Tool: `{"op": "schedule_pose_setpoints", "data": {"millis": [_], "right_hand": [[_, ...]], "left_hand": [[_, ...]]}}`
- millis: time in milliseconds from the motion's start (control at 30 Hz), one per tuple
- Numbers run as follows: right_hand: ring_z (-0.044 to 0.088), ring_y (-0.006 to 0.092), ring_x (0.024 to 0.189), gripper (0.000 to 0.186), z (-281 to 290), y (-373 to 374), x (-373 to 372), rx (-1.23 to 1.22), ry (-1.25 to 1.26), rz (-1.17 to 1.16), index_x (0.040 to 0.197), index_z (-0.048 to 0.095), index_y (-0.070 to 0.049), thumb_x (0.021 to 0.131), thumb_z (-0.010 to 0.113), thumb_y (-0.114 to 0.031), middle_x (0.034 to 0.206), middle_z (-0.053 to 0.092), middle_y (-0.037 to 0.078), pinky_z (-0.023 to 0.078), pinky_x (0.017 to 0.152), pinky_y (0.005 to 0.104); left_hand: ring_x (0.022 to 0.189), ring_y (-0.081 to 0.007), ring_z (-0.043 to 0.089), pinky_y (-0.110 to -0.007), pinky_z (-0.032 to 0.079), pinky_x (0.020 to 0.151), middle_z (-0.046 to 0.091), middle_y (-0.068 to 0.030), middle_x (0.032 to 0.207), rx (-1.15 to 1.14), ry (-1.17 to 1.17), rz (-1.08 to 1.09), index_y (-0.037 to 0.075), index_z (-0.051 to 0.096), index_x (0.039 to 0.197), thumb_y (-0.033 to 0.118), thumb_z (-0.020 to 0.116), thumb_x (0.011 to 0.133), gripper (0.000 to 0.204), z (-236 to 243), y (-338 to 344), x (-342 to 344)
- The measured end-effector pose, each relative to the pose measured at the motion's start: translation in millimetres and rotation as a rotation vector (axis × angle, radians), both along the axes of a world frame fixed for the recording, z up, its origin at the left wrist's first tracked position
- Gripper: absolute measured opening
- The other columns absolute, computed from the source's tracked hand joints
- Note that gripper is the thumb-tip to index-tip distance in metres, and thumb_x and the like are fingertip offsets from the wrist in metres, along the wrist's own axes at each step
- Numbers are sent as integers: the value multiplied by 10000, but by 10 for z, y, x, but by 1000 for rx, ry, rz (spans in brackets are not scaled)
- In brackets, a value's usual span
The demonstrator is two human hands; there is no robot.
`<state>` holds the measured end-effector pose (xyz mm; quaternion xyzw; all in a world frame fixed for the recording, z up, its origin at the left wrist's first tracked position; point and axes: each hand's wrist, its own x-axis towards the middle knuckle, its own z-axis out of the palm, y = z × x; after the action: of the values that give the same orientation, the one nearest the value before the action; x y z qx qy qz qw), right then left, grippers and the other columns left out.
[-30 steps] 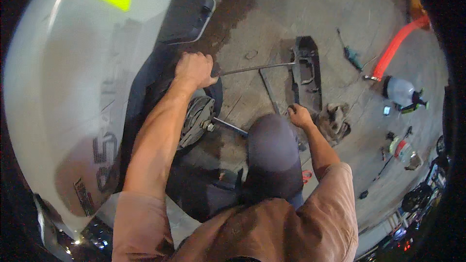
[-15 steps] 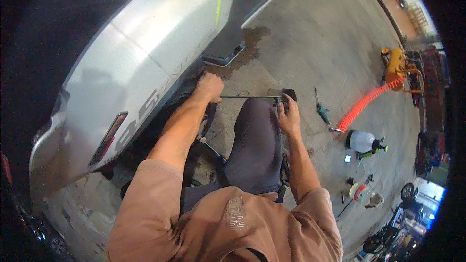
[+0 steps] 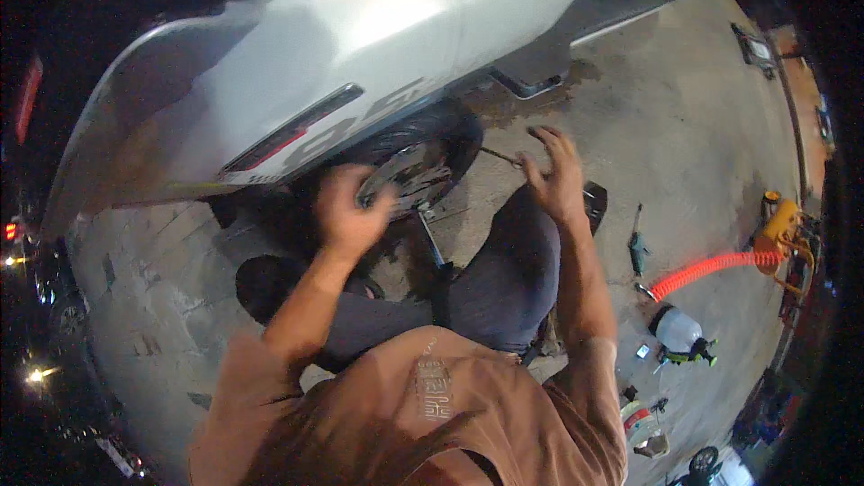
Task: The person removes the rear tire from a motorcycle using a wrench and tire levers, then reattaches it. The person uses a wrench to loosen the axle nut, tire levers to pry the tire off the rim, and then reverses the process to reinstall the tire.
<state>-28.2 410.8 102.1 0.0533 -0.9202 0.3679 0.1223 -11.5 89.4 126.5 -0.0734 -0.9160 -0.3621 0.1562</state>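
My left hand (image 3: 351, 216), blurred by motion, is in front of the wheel (image 3: 414, 171) with its fingers apart and nothing visible in it. The wheel has a black tyre and a spoked rim, under the silver bodywork of a vehicle (image 3: 396, 27). My right hand (image 3: 558, 178) is raised above my knee, fingers and thumb spread. Close to its thumb ends a thin metal rod (image 3: 499, 156) that runs from beside the tyre; I cannot tell whether they touch. A silver bar (image 3: 432, 238) slants between the wheel's lower edge and my legs.
A green-handled tool (image 3: 637, 247) lies on the concrete floor at right. Beyond it are a red coiled air hose (image 3: 711, 270), a yellow compressor (image 3: 781, 229) and a white pump sprayer (image 3: 677, 331). A dark step (image 3: 531, 85) juts from the vehicle beyond the wheel.
My view has turned left, so more of the wheel shows. The left hand has come off the rod and moved nearer to me. The rod now slants beside the tyre; the right hand is spread.
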Motion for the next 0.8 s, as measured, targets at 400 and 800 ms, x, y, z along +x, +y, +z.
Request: {"op": "schedule_pose_setpoints", "data": {"millis": [400, 800], "right_hand": [[655, 369, 874, 337, -126, -1284, -1023, 667, -106, 788, 1131, 612, -56, 862, 524, -239, 982, 668, 172, 536, 775, 456], [655, 337, 710, 217, -409, -1358, -1070, 628, -221, 816, 861, 653, -121, 894, 472, -236, 742, 664, 162, 515, 702, 456]], "left_hand": [[1322, -345, 392, -409, 309, 1099, 448, -219, 1399, -34, -698, -128, -1, 411, 1382, 399, 866, 593, 994, -427, -912, -477], [1148, -303, 559, -389, 410, 1010, 603, -184, 1238, -75, -1142, -125, 45, 589, 1261, 467, 766, 693, 729, -511, -911, -547]]}}
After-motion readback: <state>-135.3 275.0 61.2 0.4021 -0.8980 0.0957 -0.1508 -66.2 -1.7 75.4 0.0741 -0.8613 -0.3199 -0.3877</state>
